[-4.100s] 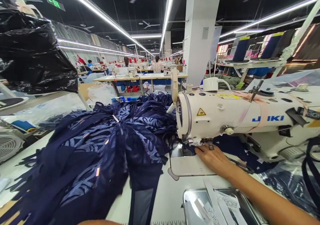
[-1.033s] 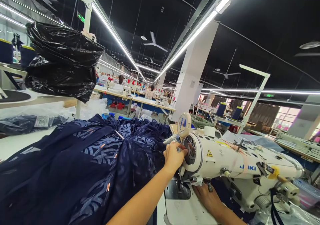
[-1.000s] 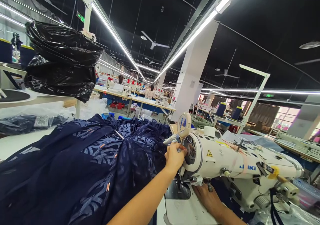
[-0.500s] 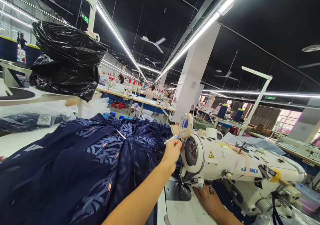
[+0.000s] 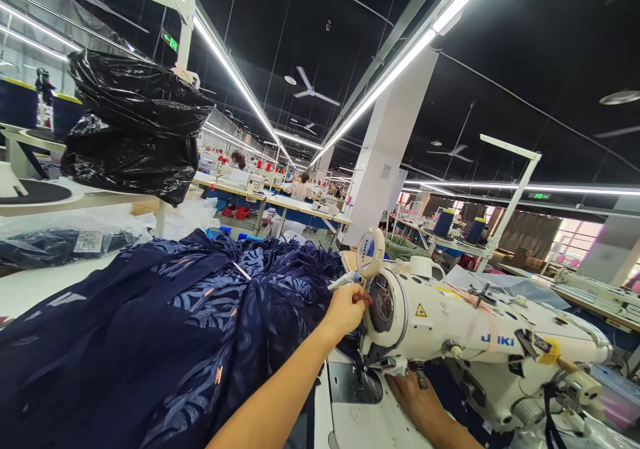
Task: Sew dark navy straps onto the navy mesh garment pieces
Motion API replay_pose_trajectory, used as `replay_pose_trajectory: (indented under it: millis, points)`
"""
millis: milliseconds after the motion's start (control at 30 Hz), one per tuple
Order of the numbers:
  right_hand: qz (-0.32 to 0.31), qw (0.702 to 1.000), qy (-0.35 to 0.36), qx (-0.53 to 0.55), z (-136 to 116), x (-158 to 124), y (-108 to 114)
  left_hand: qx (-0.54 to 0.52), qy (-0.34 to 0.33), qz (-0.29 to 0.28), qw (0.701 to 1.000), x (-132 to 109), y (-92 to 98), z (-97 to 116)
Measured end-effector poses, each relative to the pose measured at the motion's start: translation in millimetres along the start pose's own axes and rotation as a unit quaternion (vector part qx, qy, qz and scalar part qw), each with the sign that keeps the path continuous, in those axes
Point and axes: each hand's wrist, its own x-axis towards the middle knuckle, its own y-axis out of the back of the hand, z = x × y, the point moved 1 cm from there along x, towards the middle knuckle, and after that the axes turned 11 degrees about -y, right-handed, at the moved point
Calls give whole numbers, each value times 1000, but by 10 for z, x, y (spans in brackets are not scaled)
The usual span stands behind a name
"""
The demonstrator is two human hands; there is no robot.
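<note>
Standing right of centre in the head view, the white sewing machine [image 5: 445, 319] has its round end face towards the left. The left hand [image 5: 345, 310] is at that face, fingers curled in; whether its grip is pinched on anything cannot be told. Below the machine's arm, at lower right of centre, the right hand [image 5: 417, 402] lies beside the metal plate [image 5: 354, 384], its fingertips hidden, so its grip cannot be judged. Dark blue garments [image 5: 200, 296] heap across the bench [image 5: 43, 281] from lower left to centre; a black plastic bag [image 5: 140, 129] hangs at upper left.
</note>
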Motion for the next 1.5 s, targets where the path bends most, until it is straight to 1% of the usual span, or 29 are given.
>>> replay_pose_trajectory:
  millis: [67, 200, 233, 267, 300, 333, 367, 400, 433, 467, 533, 600, 667, 700, 733, 767, 833, 900, 967, 1033, 1067, 1133, 1200, 1267, 1300, 1367, 1433, 1467, 1500]
  points:
    - [-8, 1000, -11, 8, -3, 7, 7, -5, -11, -51, 999, -48, -28, 106]
    - [5, 1000, -14, 4, -26, 31, 35, -13, -14, -228, 973, -132, -5, 357]
    - [9, 1000, -10, -1, -33, 39, 44, -17, -8, -255, 967, -125, 37, 401]
    - [12, 1000, -5, -6, -40, 48, 54, -26, -5, -251, 968, -99, 97, 435]
    - [14, 1000, 1, -11, -44, 55, 61, -37, -8, -207, 978, -55, 178, 461]
    - [14, 1000, 7, -14, -47, 60, 66, -48, -20, -119, 992, 3, 278, 480]
    - [15, 1000, 12, -14, -46, 62, 68, -52, -36, -2, 998, 63, 394, 495]
    - [19, 1000, 13, -12, -43, 60, 66, -43, -53, 136, 988, 118, 520, 506]
    - [22, 1000, 13, -7, -38, 54, 61, -32, -66, 224, 972, 164, 639, 516]
    - [25, 1000, 12, -1, -31, 47, 54, -20, -74, 287, 955, 201, 750, 524]
    - [31, 999, 9, 11, -18, 30, 38, 6, -93, 386, 918, 234, 932, 536]
    - [25, 1000, 4, 16, -10, 18, 26, 105, -122, 468, 869, 215, 1024, 552]
    - [19, 1000, -3, 16, -13, 19, 27, 251, -161, 499, 814, 174, 995, 570]
    - [18, 1000, -4, 14, -19, 25, 33, 315, -186, 487, 793, 155, 936, 575]
    - [18, 1000, -6, 10, -27, 33, 41, 361, -210, 456, 786, 138, 855, 574]
    - [19, 1000, -8, 8, -37, 44, 51, 382, -231, 408, 796, 125, 760, 565]
    - [21, 1000, -12, 9, -56, 69, 71, 401, -251, 288, 833, 101, 555, 517]
    - [17, 999, -19, 20, -70, 90, 86, 406, -227, 171, 868, 76, 375, 425]
    - [5, 999, -24, 27, -77, 104, 92, 391, -181, 93, 898, 50, 249, 302]
    - [3, 999, -26, 25, -81, 113, 96, 359, -133, 54, 922, 32, 179, 180]
    - [11, 999, -25, 21, -84, 117, 100, 347, -116, 49, 929, 28, 160, 131]
    - [34, 999, -17, 18, -93, 129, 111, 340, -108, 54, 932, 28, 143, 74]
    - [47, 999, -10, 21, -104, 143, 123, 349, -121, 54, 928, 40, 154, 74]
    - [44, 999, -8, 27, -112, 155, 130, 376, -140, 43, 915, 58, 208, 119]
    - [40, 999, -10, 28, -113, 158, 132, 406, -150, 44, 900, 67, 254, 152]
    - [30, 999, -15, 26, -110, 160, 131, 505, -177, 69, 842, 86, 372, 228]
    - [31, 999, -14, 26, -104, 161, 134, 608, -186, 110, 764, 98, 486, 301]
    - [33, 999, -11, 28, -102, 163, 137, 643, -183, 124, 733, 101, 523, 334]
    - [35, 999, -8, 31, -100, 167, 143, 663, -179, 131, 715, 100, 541, 366]
